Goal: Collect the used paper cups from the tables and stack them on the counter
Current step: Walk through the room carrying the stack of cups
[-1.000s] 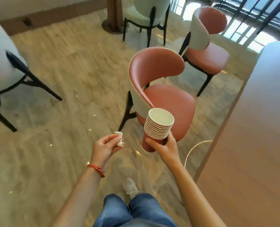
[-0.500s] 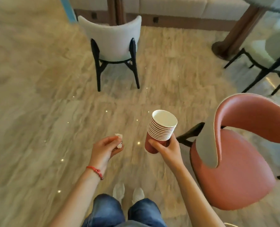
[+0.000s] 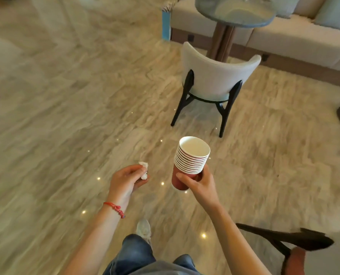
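right hand (image 3: 199, 182) fingers clamp cup stack (image 3: 191, 161) base, near side of white chair (image 3: 214, 80) | left hand (image 3: 128, 180) pinches tissue wad (image 3: 143, 169) | I'd flag risk: tilted stack slips apart mid-walk

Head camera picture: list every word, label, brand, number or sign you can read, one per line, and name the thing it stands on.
No readable text anywhere in this view.
Stack of paper cups gripped by the right hand: plain red walls, white rims, no print.
Crumpled tissue pinched in the left hand: blank.
White chair, round table and sofa: no labels visible; small objects at the table's far edge are too blurred to read.
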Demonstrator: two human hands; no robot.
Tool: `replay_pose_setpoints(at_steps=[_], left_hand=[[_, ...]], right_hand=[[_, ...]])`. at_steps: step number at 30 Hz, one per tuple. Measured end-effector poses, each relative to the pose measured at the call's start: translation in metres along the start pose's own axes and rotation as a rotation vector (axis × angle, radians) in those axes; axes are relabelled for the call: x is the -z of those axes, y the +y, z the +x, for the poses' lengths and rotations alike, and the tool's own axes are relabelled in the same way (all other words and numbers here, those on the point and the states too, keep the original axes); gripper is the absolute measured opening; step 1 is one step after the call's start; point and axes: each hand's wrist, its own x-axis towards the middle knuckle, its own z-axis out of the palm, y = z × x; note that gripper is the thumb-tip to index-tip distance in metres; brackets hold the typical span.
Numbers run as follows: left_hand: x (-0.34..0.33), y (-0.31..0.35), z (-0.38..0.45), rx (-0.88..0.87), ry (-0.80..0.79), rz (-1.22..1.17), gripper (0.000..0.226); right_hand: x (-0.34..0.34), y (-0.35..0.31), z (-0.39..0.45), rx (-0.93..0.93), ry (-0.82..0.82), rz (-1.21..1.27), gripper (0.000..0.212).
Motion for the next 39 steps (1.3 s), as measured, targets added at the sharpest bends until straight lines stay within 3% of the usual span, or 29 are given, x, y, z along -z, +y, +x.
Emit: replay_pose_setpoints(at_steps=[9,16,21,27,31,35,39], left_hand=[[0.08,0.089,0.118,-0.056,0.147,-0.05,0.024],[0.092,0.138,0.203,-0.032,0.188,-0.112,0.01],[0.092,0.18,0.293,-0.047,0.198,-0.123,0.009],[0.089,0.253,0.399,-0.063,0.213,-0.112,0.024],[0.099,0.3,0.459,-0.09,0.268,-0.128,0.016],[0.118,0.333,0.526,-0.086,0.296,-0.141,0.019],[0.141,0.375,0.613,-0.09,0.309,-0.12,0.007]], right_hand=[[-0.128,-0.052,0.127,0.058,-0.177,-0.045,0.054],[-0.179,-0.092,0.221,0.073,-0.235,-0.056,0.06],[-0.215,-0.118,0.311,0.081,-0.254,-0.036,0.046],[-0.266,-0.177,0.429,0.11,-0.275,-0.031,0.044],[-0.306,-0.211,0.495,0.128,-0.321,-0.039,0.051],[-0.35,-0.228,0.562,0.109,-0.346,-0.055,0.041],[-0.404,-0.248,0.641,0.117,-0.34,-0.037,0.039]])
